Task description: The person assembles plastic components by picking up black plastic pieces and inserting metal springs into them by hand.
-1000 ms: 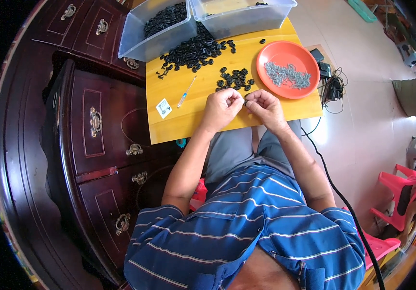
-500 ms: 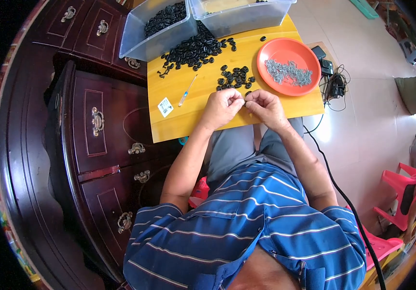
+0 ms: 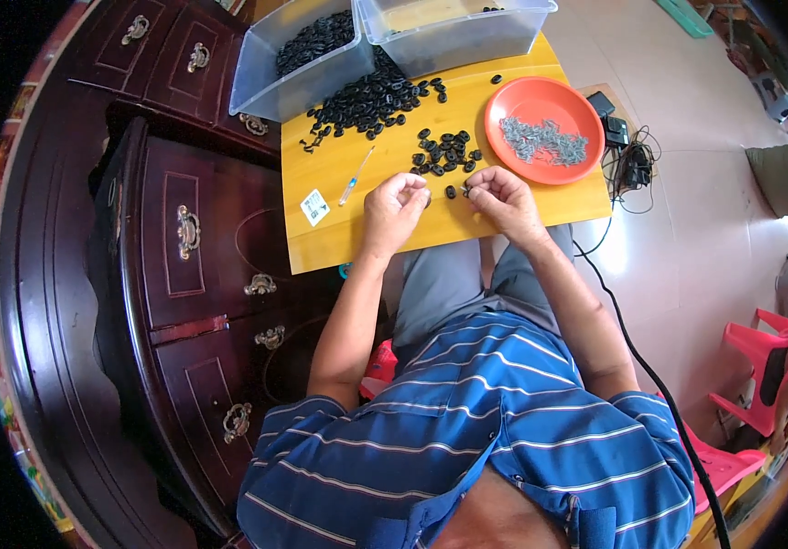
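Note:
Over the near edge of the yellow table my left hand (image 3: 393,212) has its thumb and forefinger pinched together, with a small dark piece just showing at the tips. To its right, my right hand (image 3: 506,205) also pinches; a tiny dark and greyish bit shows at its fingertips, too small to name. Between the two hands lies a single black oval plastic piece (image 3: 451,192). Just beyond is a small group of similar black oval pieces (image 3: 449,146). Farther right, an orange-red round dish (image 3: 588,113) holds many small grey metal-looking pieces (image 3: 540,142).
A large heap of black pieces (image 3: 371,99) spreads before two clear plastic bins (image 3: 316,78). A thin blue-and-clear stick (image 3: 350,188) and a white label (image 3: 314,208) lie on the table (image 3: 339,242). Dark wooden drawers (image 3: 183,183) stand left; cables (image 3: 636,165) lie right.
My hands have parted: the left has drawn left and slightly down, while the right stays nearly in place. A black oval piece is now visible on the table between them.

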